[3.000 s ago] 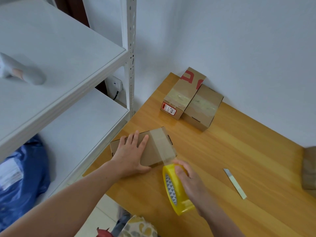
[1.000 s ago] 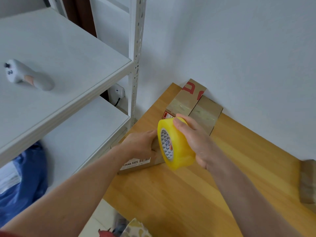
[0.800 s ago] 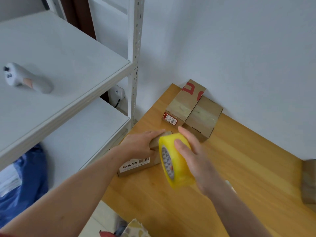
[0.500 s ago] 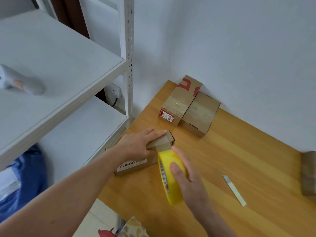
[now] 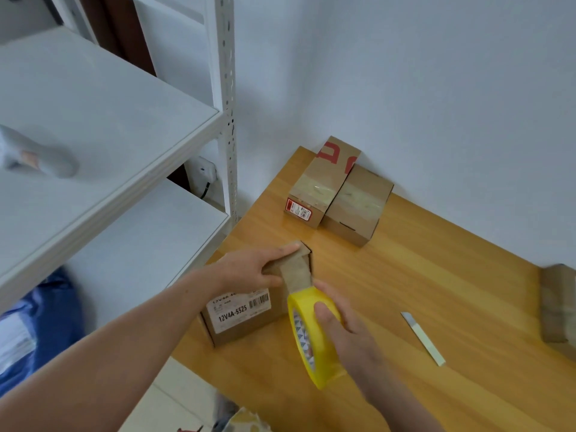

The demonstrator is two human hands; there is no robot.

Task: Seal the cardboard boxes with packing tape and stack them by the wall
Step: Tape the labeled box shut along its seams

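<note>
A warm wooden tabletop [image 5: 436, 291] fills a corner between a white wall [image 5: 436, 88] and white metal shelving [image 5: 109, 126]. Two taped boxes [image 5: 358, 204] lie side by side against the wall. Near the left edge, the left hand [image 5: 249, 269] presses flat on a cardboard box [image 5: 240, 316]. The right hand [image 5: 346, 335] grips the yellow tape roll [image 5: 308, 338] at the box's right end. A second ago the roll was raised above the box; now it sits low, with tape stretched over the top.

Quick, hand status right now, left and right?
Left hand: open, fingers pressing flat on the box.
Right hand: closed, gripping the tape roll.
</note>
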